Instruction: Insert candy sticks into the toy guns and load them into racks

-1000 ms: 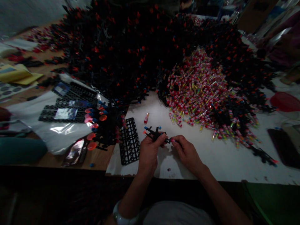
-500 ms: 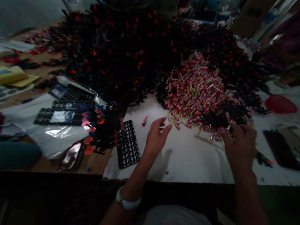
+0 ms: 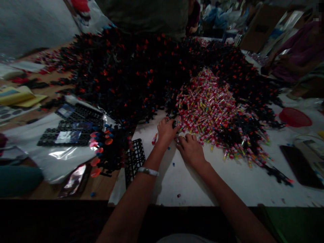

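Both my hands are now close together at the near left corner of the pile of small coloured tubes (image 3: 210, 104), where it meets the big heap of black plastic pieces (image 3: 131, 71). One second ago they were nearer to my body and held between them one black piece with coloured tips. Half a second ago they were wide apart and open, the right one far out at the right edge of the tubes. That black piece is not in my hands any more, and I cannot tell where it lies.

My left hand (image 3: 165, 130) has the fingers curled at the edge of the heap, and its fingertips are at a small dark piece (image 3: 174, 124). The picture is too dark to say if the grip closes on it or only touches it. My right hand (image 3: 190, 151) lies palm down just beside the left, fingers bent onto the nearest tubes. If it pinches one, I cannot see it.

I judge from this that the earlier piece is done with and both hands are back at the supply.

One single tube (image 3: 154, 138) lies alone on the white counter (image 3: 227, 182), just left of my left hand, and a black grid tray (image 3: 135, 158) lies beside my left forearm.
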{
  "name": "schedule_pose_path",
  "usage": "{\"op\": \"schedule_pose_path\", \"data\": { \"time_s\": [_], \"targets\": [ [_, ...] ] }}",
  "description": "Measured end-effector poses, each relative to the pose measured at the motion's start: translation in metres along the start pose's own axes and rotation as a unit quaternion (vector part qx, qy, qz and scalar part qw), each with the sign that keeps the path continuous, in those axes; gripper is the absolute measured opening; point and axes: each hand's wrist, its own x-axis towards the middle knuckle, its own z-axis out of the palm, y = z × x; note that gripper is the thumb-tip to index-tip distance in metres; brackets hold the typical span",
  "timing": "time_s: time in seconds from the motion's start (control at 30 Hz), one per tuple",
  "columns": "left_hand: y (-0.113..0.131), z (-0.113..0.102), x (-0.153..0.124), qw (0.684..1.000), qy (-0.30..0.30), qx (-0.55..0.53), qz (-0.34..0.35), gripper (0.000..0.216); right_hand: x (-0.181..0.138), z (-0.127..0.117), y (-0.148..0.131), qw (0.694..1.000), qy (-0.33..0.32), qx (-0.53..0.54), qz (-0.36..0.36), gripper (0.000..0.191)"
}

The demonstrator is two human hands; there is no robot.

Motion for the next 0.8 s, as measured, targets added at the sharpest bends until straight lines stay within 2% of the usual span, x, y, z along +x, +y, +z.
{"op": "schedule_pose_path", "data": {
  "time_s": [0.13, 0.23, 0.33, 0.5, 0.63, 0.73, 0.8],
  "targets": [
    [-0.008, -0.011, -0.041, 1.0, -0.02, 0.022, 0.007, 0.043, -0.019, -0.009, 0.024, 0.992, -0.03, 0.121, -0.023, 0.038],
    [-0.014, -0.018, -0.056, 0.999, -0.02, -0.033, -0.014, 0.029, -0.023, -0.016, 0.044, 0.979, -0.051, 0.194, -0.048, 0.034],
    [-0.02, -0.022, -0.061, 0.995, -0.009, -0.088, -0.046, 0.023, -0.024, -0.02, 0.051, 0.987, -0.058, 0.143, -0.053, 0.033],
    [-0.018, -0.025, -0.063, 0.984, 0.006, -0.136, -0.119, 0.053, -0.025, -0.018, 0.045, 1.0, -0.03, 0.001, -0.01, 0.014],
    [-0.017, -0.026, -0.065, 0.972, 0.016, -0.192, -0.131, 0.041, -0.03, -0.013, 0.043, 0.999, -0.002, 0.021, -0.04, 0.013],
    [-0.02, -0.023, -0.066, 0.96, 0.027, -0.24, -0.139, 0.038, -0.034, -0.01, 0.044, 0.996, -0.018, 0.053, -0.075, 0.022],
    [-0.022, -0.021, -0.065, 0.943, 0.026, -0.296, -0.148, 0.039, -0.034, -0.01, 0.046, 0.993, -0.028, 0.062, -0.1, 0.019]
  ]
}}
